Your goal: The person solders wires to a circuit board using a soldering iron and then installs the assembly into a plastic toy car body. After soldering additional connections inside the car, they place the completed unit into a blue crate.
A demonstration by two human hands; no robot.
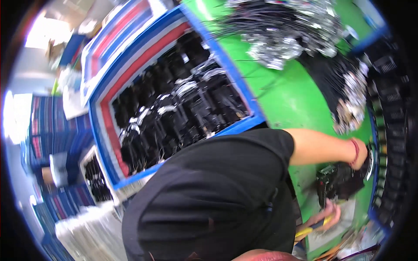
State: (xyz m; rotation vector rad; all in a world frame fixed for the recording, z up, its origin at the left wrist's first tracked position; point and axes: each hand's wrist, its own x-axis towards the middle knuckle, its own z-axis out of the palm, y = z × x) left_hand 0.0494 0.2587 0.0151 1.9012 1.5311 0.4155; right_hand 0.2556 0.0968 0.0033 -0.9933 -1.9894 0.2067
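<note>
My left hand [360, 160], with a red band at the wrist, reaches to the right side of the green work surface [296, 106]. It is closed at the upper end of a dark black part [350, 185], beside a thin silvery edge; its fingers are mostly hidden and what it grips is unclear. A boxy black device [327, 178] lies next to that part. Lower down, my right hand [326, 217] is curled around a yellow-handled tool [305, 232], whose working end is blurred. The right hand's fingertips are just below the black device.
Bundled black cables with silvery wrapping [278, 37] lie on the far green surface, with a second bundle [350, 100] nearer. A row of black devices [394, 113] lines the right edge. On the left stands a blue-framed crate [100, 130] of black parts, near stacked blue crates [52, 126].
</note>
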